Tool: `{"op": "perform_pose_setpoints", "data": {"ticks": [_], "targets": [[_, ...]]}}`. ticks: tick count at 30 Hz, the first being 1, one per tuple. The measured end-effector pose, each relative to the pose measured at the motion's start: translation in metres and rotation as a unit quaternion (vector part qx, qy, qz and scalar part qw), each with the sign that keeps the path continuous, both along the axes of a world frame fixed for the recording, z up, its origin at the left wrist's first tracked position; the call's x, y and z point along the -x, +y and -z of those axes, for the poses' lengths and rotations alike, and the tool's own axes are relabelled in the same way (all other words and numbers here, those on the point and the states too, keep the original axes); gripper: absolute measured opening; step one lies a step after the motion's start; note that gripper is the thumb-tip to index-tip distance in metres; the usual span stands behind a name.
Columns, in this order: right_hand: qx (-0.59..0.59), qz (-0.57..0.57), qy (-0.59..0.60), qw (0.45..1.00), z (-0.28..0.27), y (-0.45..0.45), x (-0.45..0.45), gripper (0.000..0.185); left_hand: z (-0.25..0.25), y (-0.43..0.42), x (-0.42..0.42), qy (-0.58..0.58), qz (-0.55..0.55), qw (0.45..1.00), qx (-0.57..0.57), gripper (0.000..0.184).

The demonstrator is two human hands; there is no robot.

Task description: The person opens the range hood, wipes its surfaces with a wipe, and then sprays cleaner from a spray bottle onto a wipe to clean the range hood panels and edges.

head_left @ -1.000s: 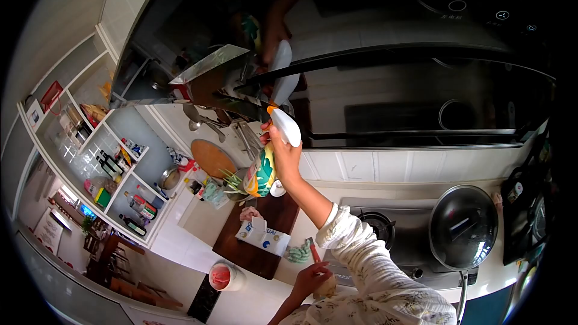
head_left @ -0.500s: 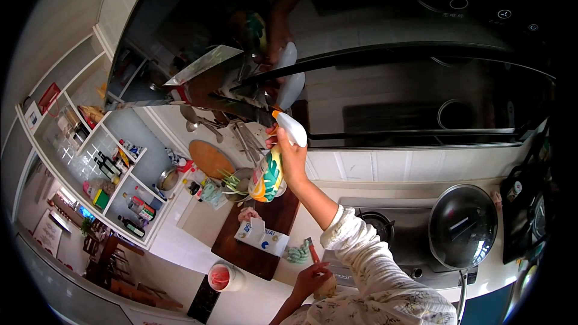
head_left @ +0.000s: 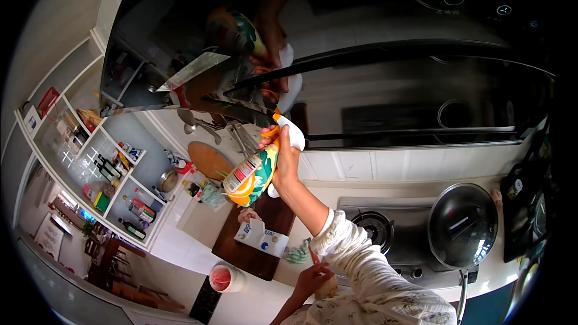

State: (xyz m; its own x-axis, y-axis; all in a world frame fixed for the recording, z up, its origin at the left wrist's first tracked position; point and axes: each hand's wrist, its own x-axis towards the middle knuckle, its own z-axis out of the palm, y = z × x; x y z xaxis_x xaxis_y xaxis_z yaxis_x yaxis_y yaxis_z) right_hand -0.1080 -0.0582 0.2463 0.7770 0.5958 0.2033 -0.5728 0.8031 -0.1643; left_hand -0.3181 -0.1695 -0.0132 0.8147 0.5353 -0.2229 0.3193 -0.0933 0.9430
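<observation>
My right hand point(head_left: 288, 159) grips a spray bottle point(head_left: 253, 174) by its neck, with fingers at the trigger. The bottle has a white head, an orange nozzle and a green, yellow and orange label. It is tilted, its nozzle pointing up and left close under the glossy black range hood point(head_left: 385, 93), which mirrors hand and bottle. Low in the view, my left hand point(head_left: 313, 280) is closed around a slim red-handled tool point(head_left: 314, 257), mostly hidden by the fingers. A beige part shows beside that hand; I cannot tell what it is.
A lidded pan point(head_left: 463, 227) sits on the gas stove point(head_left: 409, 247) at right. On the counter are a dark wooden board point(head_left: 229, 238), a white box point(head_left: 262, 238), a green striped cloth point(head_left: 297, 253) and a white tub point(head_left: 232, 281). Shelves point(head_left: 129, 177) with bottles line the left.
The spray bottle has tilted further, its base swinging left and its label turning more into view. My right hand has shifted slightly down and left. My left hand has barely moved.
</observation>
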Motion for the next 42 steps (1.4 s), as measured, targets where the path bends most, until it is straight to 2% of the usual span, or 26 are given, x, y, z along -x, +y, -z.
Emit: {"op": "perform_pose_setpoints", "data": {"ticks": [7,10,15,19,30,37,42], "targets": [[0.044,0.025,-0.062,0.997,0.002,-0.002,-0.006,0.035,0.008,0.0,0.005,-0.009,0.012,1.0,-0.025,0.039],[0.079,0.055,-0.097,0.991,0.001,-0.006,-0.008,0.036,-0.001,-0.004,0.002,-0.036,0.018,0.999,-0.034,0.038],[0.127,0.116,-0.154,0.973,0.014,0.002,-0.015,0.032,-0.011,-0.004,0.003,-0.009,0.023,1.0,-0.019,0.039],[0.114,0.12,-0.138,0.977,0.024,0.008,-0.019,0.031,-0.012,-0.005,0.003,-0.017,0.018,0.999,0.026,0.041],[0.106,0.12,-0.117,0.98,0.051,-0.015,-0.029,0.032,-0.02,-0.004,0.004,-0.003,0.021,1.0,0.01,0.039],[0.147,0.104,-0.162,0.97,0.049,-0.011,-0.035,0.031,-0.025,-0.009,-0.003,0.03,0.044,0.999,-0.012,0.039],[0.158,0.111,-0.166,0.967,0.046,0.0,-0.035,0.029,-0.012,-0.008,-0.001,0.013,0.038,0.999,0.001,0.039]]}}
